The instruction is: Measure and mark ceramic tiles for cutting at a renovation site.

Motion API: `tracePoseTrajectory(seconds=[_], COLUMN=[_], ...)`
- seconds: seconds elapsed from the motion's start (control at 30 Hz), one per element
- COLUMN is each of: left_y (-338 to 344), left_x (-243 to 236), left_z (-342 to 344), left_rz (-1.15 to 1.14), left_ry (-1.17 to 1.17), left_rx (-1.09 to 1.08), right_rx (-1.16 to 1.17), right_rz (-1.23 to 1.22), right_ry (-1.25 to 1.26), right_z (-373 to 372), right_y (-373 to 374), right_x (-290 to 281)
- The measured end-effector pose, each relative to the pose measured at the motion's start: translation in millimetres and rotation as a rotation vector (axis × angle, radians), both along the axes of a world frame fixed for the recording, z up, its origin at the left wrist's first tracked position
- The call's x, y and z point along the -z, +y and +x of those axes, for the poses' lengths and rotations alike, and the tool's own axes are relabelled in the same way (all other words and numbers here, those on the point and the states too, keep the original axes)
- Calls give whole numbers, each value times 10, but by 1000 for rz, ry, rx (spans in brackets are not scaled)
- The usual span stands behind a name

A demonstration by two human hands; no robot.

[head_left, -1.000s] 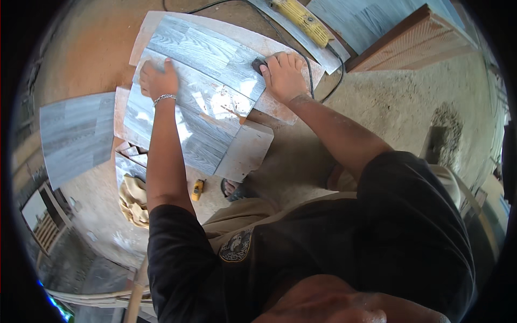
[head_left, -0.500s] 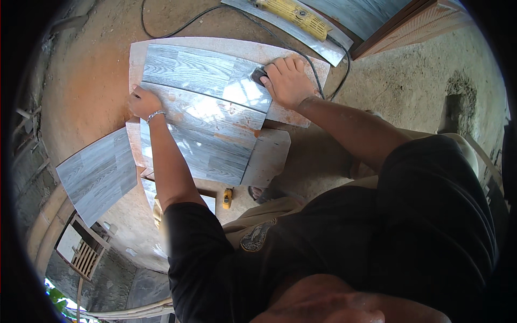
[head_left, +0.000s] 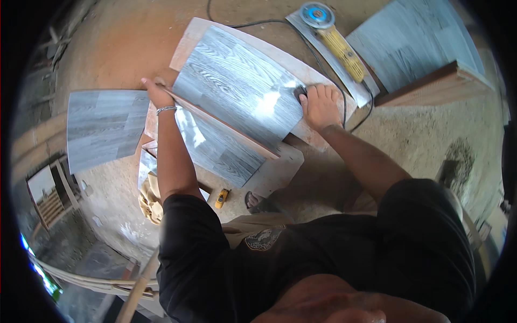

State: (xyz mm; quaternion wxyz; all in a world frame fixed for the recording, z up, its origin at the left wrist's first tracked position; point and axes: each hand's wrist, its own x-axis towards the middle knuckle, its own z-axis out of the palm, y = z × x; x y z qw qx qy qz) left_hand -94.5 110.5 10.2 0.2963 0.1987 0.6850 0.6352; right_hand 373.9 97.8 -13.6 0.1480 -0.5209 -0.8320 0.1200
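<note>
A grey wood-patterned tile (head_left: 231,70) lies tilted, its reddish-brown near edge (head_left: 231,124) raised toward me. My left hand (head_left: 159,96) is closed on the tile's left corner, thumb stretched out; its other fingers are partly hidden. At the right end, my right hand (head_left: 322,107) is closed around a small dark object (head_left: 300,93) against the tile; its kind I cannot make out. Another grey tile (head_left: 221,153) lies flat on the near side of the raised edge. Beneath them is a pale dusty board (head_left: 187,43).
A yellow angle grinder (head_left: 339,48) with a blue-centred disc rests on a tile strip at the far right, its black cord trailing across. More grey tiles lean at the right (head_left: 414,46) and lie at the left (head_left: 105,126). Near my feet are a yellow tape measure (head_left: 221,198) and crumpled tan material (head_left: 151,199).
The far tile's near edge has come up, showing its brown side and covering the dusty middle piece. My left hand has lifted with it; the whole view has turned and shifted.
</note>
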Motion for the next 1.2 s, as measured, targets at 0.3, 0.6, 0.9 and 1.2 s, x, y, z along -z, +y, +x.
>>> tracePoseTrajectory(seconds=[0.3, 0.6, 0.9, 1.2], left_y=[-60, -187, -246, -239], left_x=[-481, -296, -99, 117], left_z=[126, 174, 141, 361], left_rz=[-578, -689, -750, -744], left_ry=[440, 512, 618, 884], left_rx=[137, 140, 74, 186], right_rx=[8, -20, -35, -53], right_rz=[64, 81, 88, 70], right_ry=[-98, -80, -91, -85], right_z=[-26, -96, -108, -72], right_y=[-143, -114, -105, -110], right_x=[118, 109, 92, 86])
